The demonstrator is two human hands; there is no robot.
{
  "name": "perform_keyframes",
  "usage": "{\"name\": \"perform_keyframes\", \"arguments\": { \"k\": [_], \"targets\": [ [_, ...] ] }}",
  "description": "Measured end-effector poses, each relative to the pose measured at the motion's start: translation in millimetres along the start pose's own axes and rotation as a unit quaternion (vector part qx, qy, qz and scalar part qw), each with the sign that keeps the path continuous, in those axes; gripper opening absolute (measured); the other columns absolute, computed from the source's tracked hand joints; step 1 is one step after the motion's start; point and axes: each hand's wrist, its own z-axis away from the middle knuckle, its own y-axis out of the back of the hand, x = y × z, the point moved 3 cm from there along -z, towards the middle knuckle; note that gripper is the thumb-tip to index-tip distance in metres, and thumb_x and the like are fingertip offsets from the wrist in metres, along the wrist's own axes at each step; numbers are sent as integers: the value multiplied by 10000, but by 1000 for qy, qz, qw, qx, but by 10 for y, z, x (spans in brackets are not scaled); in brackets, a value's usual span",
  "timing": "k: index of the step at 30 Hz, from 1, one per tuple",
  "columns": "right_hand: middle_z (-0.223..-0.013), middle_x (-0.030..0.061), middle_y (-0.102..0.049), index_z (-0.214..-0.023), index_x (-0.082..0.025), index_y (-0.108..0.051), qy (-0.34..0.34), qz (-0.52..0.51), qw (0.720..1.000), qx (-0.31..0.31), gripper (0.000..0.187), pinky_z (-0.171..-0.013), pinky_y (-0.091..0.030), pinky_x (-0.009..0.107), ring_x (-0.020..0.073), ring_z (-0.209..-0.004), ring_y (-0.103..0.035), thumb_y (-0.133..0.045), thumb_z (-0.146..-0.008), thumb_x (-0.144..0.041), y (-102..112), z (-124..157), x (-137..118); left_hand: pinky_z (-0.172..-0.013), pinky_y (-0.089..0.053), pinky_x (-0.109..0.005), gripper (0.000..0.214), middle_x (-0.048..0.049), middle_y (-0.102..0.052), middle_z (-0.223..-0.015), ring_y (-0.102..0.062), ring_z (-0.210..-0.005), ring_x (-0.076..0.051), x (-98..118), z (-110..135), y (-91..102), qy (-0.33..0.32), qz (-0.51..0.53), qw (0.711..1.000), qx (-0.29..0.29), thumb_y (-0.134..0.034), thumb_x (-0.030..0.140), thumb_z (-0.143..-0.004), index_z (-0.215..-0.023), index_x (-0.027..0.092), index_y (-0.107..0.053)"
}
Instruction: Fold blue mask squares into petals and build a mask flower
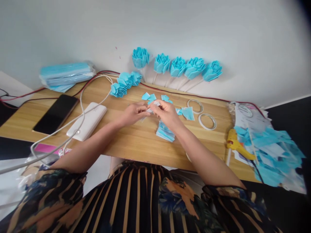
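Observation:
My left hand [134, 114] and my right hand [166, 113] meet over the middle of the wooden table. Between their fingertips is a small pale piece of fabric [155, 106], pinched by both hands and partly hidden by the fingers. Just below my right hand lies a stack of blue fabric squares [165, 132]. Small cut blue pieces [149, 96] are scattered beyond the hands, and a blue square [188, 113] rests right of them. Several blue fabric roses [178, 66] on white stems lean against the wall. More blue roses [125, 81] lie at the back left.
Two tape rolls [207, 121] lie right of my hands. A yellow glue gun [239, 147] sits beside a bag of blue scraps [274, 155] at the right edge. A phone [55, 114], a white power bank [86, 121], cables and packed blue masks [66, 75] occupy the left.

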Motion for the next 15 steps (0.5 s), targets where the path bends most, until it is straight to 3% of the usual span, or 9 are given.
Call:
{"name": "perform_keyframes", "arguments": {
  "k": [4,7,10,15],
  "targets": [
    [-621,-52,-491,-833,-203,-677,-16,-75,997,9,339,-578,-345,254,93,-582,-422,-689,-861,-540,9,38,-91,-690,-412,-256,284,10,-562,-696,-519,-662,-124,266,83,4,61,-25,998,-21,-423,314,-979,-760,178,-541],
    [-591,-60,-478,-826,-209,-672,-25,-145,989,-8,366,-575,-345,260,95,-567,-415,-713,-835,-573,-38,83,-170,-623,-362,-245,239,33,-488,-675,-440,-622,-112,483,207,30,69,-25,997,16,-435,305,-986,-813,178,-540],
    [-584,-60,-501,-806,-209,-666,-36,-194,980,-35,383,-576,-336,266,96,-564,-416,-734,-813,-586,-109,143,-230,-582,-323,-245,254,38,-425,-682,-378,-610,-108,623,352,39,77,23,996,32,-427,338,-1014,-875,172,-559],
    [-571,-64,-483,-808,-204,-677,-29,-235,969,-66,399,-606,-345,274,100,-590,-456,-746,-808,-597,-207,179,-312,-518,-246,-260,413,42,-337,-654,-278,-566,-102,745,507,87,148,146,978,8,-412,495,-1035,-807,170,-529]
  ]
}}
